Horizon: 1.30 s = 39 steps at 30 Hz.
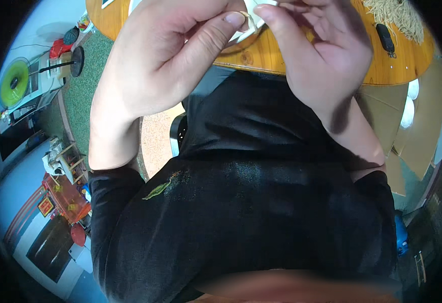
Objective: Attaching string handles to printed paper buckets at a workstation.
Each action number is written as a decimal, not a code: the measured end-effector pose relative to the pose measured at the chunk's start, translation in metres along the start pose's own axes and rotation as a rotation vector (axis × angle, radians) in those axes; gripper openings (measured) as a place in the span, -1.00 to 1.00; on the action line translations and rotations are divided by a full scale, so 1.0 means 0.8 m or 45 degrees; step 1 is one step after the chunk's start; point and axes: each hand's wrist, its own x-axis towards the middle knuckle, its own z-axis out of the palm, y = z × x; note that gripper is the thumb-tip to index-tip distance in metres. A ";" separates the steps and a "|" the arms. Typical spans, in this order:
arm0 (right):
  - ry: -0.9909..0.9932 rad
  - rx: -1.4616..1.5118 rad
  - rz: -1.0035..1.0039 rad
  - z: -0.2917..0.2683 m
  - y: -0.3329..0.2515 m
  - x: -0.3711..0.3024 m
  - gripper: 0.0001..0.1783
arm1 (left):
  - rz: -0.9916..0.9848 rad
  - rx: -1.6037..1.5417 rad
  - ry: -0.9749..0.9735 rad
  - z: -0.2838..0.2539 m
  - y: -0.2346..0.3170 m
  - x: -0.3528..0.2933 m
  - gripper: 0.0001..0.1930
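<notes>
Close together at the top of the head view, both my hands are over the near edge of a wooden table. My left hand [165,60] is closed, its thumb pressing a thin cream-coloured strand [251,23] that bends in a small loop at the thumb tip. My right hand [327,53] faces it with curled fingers, its thumb tip pinching at the pale material beside the loop. The fingers and the picture's upper edge hide much of the strand. Behind it lies something white, only partly visible.
On the wooden table [407,70] at the right are a bundle of cream strands [400,17] and a small black object [384,38]. Flattened cardboard [418,141] lies on the floor at right. A green fan [15,83] stands at far left.
</notes>
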 end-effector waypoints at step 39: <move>-0.227 -0.273 -0.010 -0.024 -0.013 -0.007 -0.87 | -0.033 0.079 -0.136 0.008 -0.002 -0.001 -0.89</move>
